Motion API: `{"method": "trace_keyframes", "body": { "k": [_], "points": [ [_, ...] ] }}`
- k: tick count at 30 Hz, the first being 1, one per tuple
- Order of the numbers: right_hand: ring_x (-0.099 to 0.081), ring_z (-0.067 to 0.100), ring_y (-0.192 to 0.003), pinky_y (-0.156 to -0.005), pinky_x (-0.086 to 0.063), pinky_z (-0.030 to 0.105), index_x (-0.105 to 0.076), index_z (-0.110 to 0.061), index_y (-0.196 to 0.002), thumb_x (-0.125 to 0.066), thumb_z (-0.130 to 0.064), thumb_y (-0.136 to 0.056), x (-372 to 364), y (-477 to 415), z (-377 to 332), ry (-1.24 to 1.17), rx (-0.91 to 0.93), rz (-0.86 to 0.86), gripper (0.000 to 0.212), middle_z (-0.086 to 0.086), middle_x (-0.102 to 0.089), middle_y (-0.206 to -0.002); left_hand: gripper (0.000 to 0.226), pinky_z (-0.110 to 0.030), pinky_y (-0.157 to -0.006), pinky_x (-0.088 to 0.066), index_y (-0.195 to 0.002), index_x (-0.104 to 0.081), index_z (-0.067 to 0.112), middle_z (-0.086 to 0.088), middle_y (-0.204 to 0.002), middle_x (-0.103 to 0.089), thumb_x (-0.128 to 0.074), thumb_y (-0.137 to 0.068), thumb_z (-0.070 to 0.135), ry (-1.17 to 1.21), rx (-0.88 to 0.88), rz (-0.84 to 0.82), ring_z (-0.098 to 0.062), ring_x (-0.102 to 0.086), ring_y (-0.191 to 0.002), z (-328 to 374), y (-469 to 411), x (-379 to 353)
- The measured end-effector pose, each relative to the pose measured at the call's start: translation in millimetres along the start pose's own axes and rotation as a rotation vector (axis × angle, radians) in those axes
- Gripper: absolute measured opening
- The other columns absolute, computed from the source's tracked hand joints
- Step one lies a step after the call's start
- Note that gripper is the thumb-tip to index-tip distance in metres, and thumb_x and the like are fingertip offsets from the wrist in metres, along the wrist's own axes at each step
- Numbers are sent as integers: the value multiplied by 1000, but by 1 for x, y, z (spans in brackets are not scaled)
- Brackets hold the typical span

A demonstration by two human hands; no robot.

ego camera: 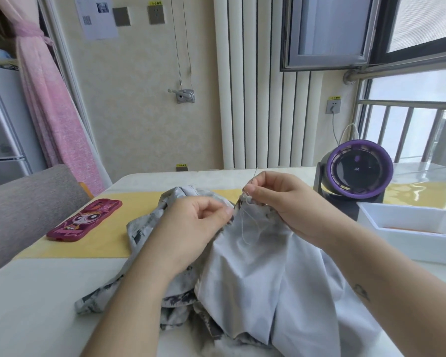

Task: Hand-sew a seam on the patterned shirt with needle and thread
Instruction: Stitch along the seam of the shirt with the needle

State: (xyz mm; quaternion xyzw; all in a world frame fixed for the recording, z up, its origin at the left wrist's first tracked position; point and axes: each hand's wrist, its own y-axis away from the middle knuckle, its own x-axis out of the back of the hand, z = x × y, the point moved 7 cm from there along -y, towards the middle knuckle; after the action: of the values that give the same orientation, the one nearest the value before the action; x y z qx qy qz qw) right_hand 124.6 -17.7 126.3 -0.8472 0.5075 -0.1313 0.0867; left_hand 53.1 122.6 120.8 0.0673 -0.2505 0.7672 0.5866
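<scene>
Seam work, mid-stitch by my reading. Patterned shirt (247,287) lies bunched on the worktop (36,305), pale inner side up. Its worked edge is lifted off the surface between the two hands, raised, I judge, so the needle can pass through without catching the layers beneath.

Left hand (188,225): fingers (224,210) curled, thumb and forefinger pinching the cloth edge just left of the stitch site. Purpose as I read it — hold the seam taut so the fabric does not follow the pull.

Right hand (286,204): thumb and forefinger closed tight on the needle (254,176), pinching its lower part. The shaft points up and away, above the fingers. The other fingers are folded under, against the cloth. Thread (245,228) leaves the fabric beside these fingers and hangs in a slack loop below them, over the pale cloth. The slack suggests the stitch is not yet drawn home. The pull should go up and out along the needle's line, gently — otherwise the loop may knot.

Well apart to the left of the left fingers: pink phone case (84,220) on a yellow mat (108,243). Beyond the right fingers: purple fan (358,173); to their right, white tray (422,247). Neither looks to be in the way.
</scene>
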Motion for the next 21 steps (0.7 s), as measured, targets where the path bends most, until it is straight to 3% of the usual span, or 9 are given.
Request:
{"method": "trace_keyframes", "body": {
  "k": [2,4,8,11,16,18,21],
  "points": [
    [-38,16,-60,-52,-26,27,-56,-17,-72,-61,-18,-89,1,6,-2,16,-7,13,18,1,-50,-65,6,-8,-60,-44,-78,-70,21,5,-69,-70,-68,-84,22,70,-60,111,2,-59,-59,9,6,9],
    [-39,19,-63,-53,-29,27,-56,-16,-73,-61,-18,-89,1,12,-5,30,4,15,17,4,-50,-66,8,-7,-58,-44,-77,-67,19,6,-68,-71,-67,-85,17,72,-63,78,0,-60,-57,17,13,7],
    [-43,11,-57,-53,-35,20,-57,-12,-76,-59,-12,-90,-1,25,-15,21,26,-4,15,-2,-54,-62,15,-20,-77,-52,-76,-68,22,4,-74,-73,-63,-89,15,-104,-21,-50,-10,-68,-71,16,24,-10],
    [-45,9,-56,-51,-37,14,-58,-11,-76,-59,-11,-90,-2,37,-21,-7,28,-17,14,-4,-56,-61,20,-28,-82,-52,-75,-68,27,9,-72,-72,-60,-91,18,-150,-15,-70,-4,-66,-68,17,31,-16],
    [-44,13,-60,-53,-36,19,-59,-11,-77,-60,-13,-89,1,53,-24,-19,17,6,12,-1,-55,-63,22,-17,-60,-43,-75,-66,26,15,-52,-60,-54,-94,22,-77,-17,-83,-1,-50,-46,27,43,-24],
    [-46,15,-61,-53,-34,23,-58,-10,-78,-60,-13,-90,1,60,-24,-35,5,7,12,3,-56,-65,15,-20,-58,-39,-80,-66,25,15,-47,-54,-58,-92,22,-33,-3,-118,-2,-45,-43,29,47,-29],
    [-48,8,-50,-46,-36,16,-58,-9,-79,-60,-11,-90,-2,69,-25,-35,2,7,11,-4,-59,-57,6,-19,-55,-35,-86,-68,19,9,-54,-59,-64,-88,22,32,10,-147,-3,-46,-50,31,54,-36]
  ]
}}
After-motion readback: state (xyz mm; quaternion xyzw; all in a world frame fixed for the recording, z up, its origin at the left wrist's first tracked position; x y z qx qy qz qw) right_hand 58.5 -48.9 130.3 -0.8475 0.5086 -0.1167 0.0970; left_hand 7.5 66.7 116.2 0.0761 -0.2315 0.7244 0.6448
